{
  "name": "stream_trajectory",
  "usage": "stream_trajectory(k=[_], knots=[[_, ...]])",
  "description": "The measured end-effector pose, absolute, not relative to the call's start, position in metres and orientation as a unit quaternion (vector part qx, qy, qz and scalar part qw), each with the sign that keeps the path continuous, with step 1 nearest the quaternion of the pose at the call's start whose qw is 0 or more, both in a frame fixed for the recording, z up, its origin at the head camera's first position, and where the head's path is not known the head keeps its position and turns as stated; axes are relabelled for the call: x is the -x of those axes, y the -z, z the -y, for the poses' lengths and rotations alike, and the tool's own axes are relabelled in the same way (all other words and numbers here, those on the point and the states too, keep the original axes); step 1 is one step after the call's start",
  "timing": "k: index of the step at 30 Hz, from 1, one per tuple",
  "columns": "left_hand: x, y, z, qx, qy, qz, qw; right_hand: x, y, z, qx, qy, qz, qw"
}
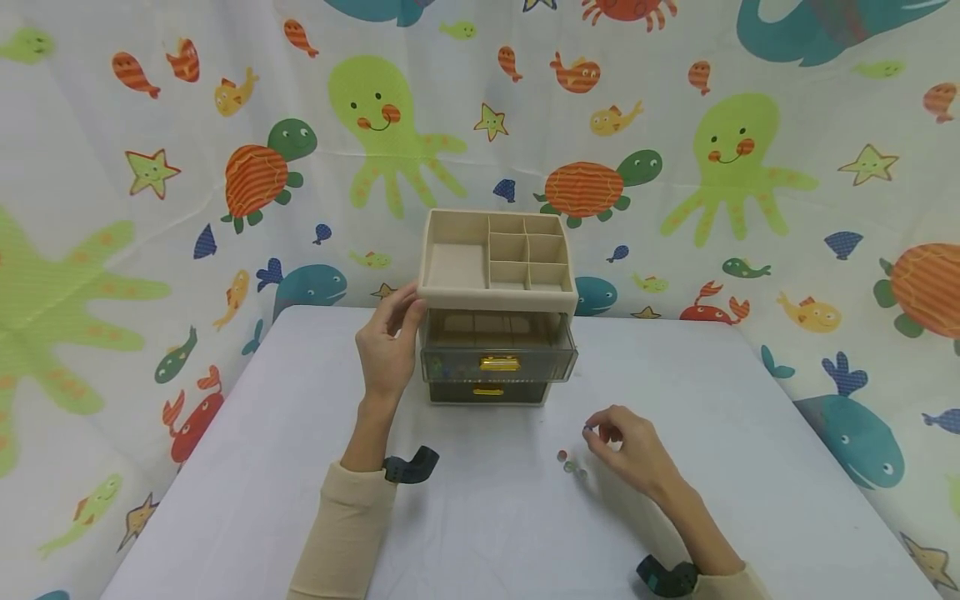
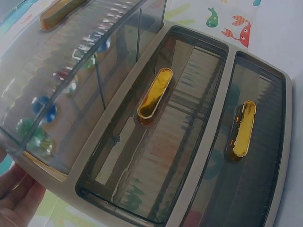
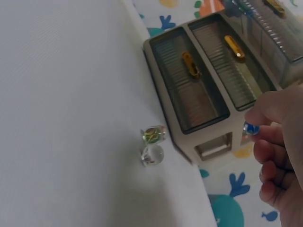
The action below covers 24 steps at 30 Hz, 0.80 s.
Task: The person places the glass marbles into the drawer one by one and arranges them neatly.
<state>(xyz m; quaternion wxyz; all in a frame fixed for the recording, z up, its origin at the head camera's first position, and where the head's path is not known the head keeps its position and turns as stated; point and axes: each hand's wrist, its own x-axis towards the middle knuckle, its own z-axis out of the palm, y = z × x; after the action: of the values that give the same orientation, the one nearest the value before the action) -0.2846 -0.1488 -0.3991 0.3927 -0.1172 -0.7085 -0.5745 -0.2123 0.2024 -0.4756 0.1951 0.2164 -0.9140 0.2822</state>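
Observation:
A beige drawer organizer (image 1: 498, 300) stands at the back of the table, its upper clear drawer (image 1: 457, 367) pulled out. Through that drawer's wall, several coloured marbles (image 2: 44, 109) show in the left wrist view. My left hand (image 1: 388, 346) holds the organizer's left side near the top, fingers bent against the edge. To the right, above the table, my right hand (image 1: 630, 446) pinches a blue marble (image 3: 251, 128) between thumb and index finger. Below it on the table lie a red marble (image 1: 562, 456), a green marble (image 3: 154, 135) and a clear marble (image 3: 152, 154), close together.
Open compartments divide the organizer's top tray (image 1: 457, 267). Shut drawers with gold handles (image 2: 244, 128) sit below the pulled-out one. A white cloth (image 1: 480, 533) covers the table. Behind hangs a curtain (image 1: 465, 100) printed with sea animals.

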Motion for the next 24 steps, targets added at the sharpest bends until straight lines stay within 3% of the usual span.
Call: stream_trajectory(k=[24], knots=[[0.274, 0.397, 0.143, 0.115, 0.569, 0.711, 0.398, 0.212, 0.432, -0.201, -0.241, -0.293, 0.886, 0.265]])
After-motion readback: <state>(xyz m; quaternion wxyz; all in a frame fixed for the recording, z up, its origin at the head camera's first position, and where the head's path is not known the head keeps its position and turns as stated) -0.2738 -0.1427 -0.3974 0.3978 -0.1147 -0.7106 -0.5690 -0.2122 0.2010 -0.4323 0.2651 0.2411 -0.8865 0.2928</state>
